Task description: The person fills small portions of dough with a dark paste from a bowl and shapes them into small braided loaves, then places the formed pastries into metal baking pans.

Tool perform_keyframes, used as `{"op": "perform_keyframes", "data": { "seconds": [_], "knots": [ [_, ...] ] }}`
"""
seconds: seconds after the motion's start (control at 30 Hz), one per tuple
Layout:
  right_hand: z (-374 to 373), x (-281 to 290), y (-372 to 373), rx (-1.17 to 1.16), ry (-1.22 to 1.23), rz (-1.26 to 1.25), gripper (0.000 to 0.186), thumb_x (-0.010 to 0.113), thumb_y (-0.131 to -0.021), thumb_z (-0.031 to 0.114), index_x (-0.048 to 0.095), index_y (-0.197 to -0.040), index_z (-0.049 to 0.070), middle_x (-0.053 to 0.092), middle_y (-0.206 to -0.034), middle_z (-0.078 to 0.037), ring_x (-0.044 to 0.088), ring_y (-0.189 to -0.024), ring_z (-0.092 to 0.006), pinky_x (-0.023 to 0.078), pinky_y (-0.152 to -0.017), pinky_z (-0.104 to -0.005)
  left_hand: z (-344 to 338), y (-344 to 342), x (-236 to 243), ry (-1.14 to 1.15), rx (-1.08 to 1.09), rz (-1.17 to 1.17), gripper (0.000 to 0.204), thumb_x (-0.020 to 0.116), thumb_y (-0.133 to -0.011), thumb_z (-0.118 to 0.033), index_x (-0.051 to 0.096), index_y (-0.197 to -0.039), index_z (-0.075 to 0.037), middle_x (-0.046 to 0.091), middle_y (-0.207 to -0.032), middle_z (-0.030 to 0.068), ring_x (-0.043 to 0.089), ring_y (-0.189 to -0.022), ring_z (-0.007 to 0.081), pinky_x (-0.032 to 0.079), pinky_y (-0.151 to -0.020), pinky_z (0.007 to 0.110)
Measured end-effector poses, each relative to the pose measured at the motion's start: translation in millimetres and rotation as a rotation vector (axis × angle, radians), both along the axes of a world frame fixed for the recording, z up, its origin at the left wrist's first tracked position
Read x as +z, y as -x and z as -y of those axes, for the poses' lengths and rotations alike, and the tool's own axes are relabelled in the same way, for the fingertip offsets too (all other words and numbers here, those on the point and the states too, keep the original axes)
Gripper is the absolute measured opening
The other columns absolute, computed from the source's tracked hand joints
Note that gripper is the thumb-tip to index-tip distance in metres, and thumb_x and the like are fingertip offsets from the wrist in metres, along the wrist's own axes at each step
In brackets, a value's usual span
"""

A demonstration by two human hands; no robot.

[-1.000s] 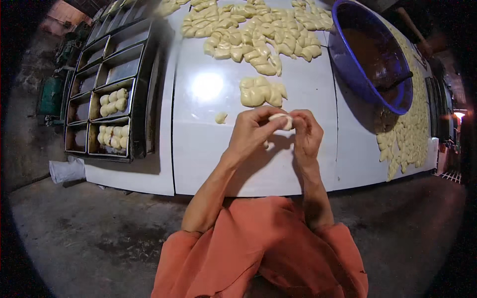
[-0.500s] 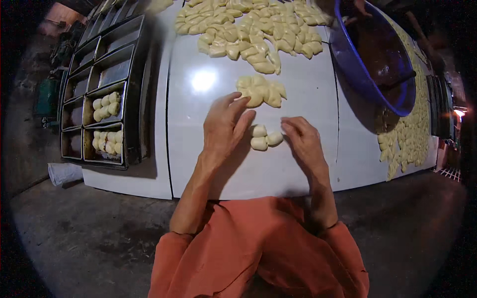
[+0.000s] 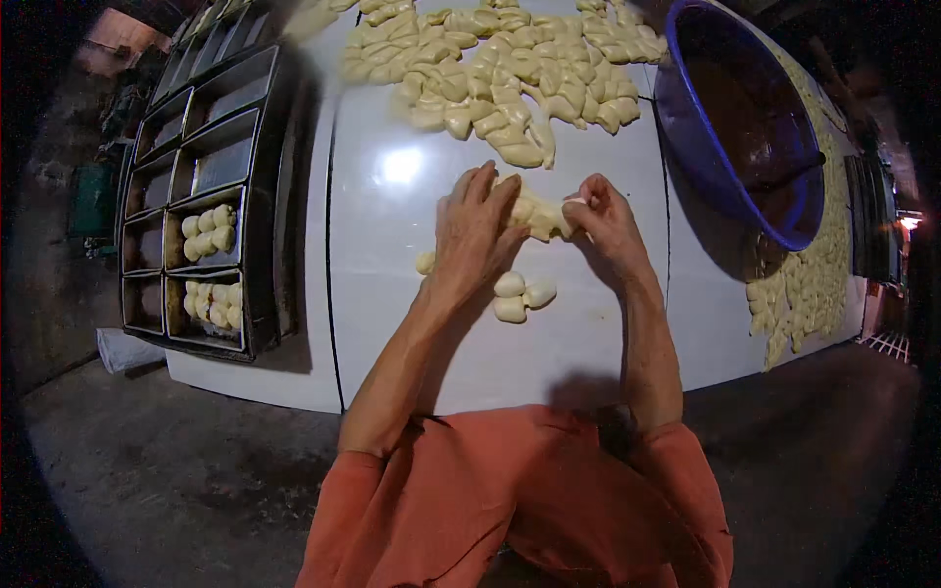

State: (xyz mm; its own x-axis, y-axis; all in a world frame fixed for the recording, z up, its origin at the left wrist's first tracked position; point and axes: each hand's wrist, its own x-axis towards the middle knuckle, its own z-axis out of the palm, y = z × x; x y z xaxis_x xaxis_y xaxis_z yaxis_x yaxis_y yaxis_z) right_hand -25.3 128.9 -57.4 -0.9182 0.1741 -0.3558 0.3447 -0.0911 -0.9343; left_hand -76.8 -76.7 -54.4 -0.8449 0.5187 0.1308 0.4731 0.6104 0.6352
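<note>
A small clump of pale, glossy dough (image 3: 534, 216) lies on the white tabletop in front of me. My left hand (image 3: 475, 225) rests over its left side, fingers stretched out, hiding part of it. At the clump's right end, my right hand (image 3: 606, 220) pinches a piece of dough between thumb and fingers, and the clump looks stretched toward it. Nearer to me sits a group of three smooth dough balls (image 3: 511, 296), touching one another. Another dough ball (image 3: 424, 263) shows partly from behind my left wrist.
At left stands a set of dark metal loaf tins (image 3: 218, 157); two hold rows of dough balls (image 3: 209, 232). A large mass of dough pieces (image 3: 510, 73) covers the far table. A blue basin (image 3: 676, 127) with brown contents stands far right, beside more dough (image 3: 799, 304).
Both hands have moved farther from me, from around the three dough balls to the clump. My right hand has taken hold of its right end. A dough ball now shows by my left wrist.
</note>
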Motion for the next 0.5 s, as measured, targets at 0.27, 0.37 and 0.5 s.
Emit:
{"op": "perform_keyframes", "data": {
  "seconds": [0.27, 0.37, 0.5],
  "knots": [
    [9.4, 16.6, 5.5, 0.247, -0.366, 0.072, 0.040, 0.072, -0.084, 0.021, 0.062, -0.113, -0.004, 0.066, -0.092, -0.010, 0.065, -0.083, -0.0144, 0.052, -0.071, -0.0253, -0.7, 6.8, -9.2, -0.024, -0.098, -0.088, 0.070, 0.079, -0.073, -0.024, 0.052, -0.137, -0.012, 0.039, -0.148, 0.0191, 0.033, -0.138, 0.0410, 0.028, -0.105, 0.060],
    [5.7, 16.9, 3.9, 0.166, -0.045, 0.129, 0.031, 0.073, -0.083, 0.010, 0.057, -0.107, -0.002, 0.059, -0.095, -0.008, 0.058, -0.085, -0.0134, 0.053, -0.077, -0.0276, -3.5, 7.4, -8.3, 0.057, -0.137, -0.078, 0.070, 0.075, -0.077, -0.029, 0.050, -0.141, -0.018, 0.041, -0.149, 0.0180, 0.031, -0.141, 0.0418, 0.019, -0.113, 0.061],
    [-5.9, 14.6, -11.8, -0.076, 0.309, 0.062, 0.020, 0.069, -0.082, 0.003, 0.055, -0.096, 0.003, 0.060, -0.091, -0.006, 0.058, -0.083, -0.0126, 0.053, -0.078, -0.0306, 1.5, 7.9, -3.6, 0.098, -0.129, 0.007, 0.050, 0.072, -0.082, -0.027, 0.062, -0.130, -0.015, 0.044, -0.145, 0.0209, 0.032, -0.140, 0.0428, 0.017, -0.114, 0.063]
  ]
}}
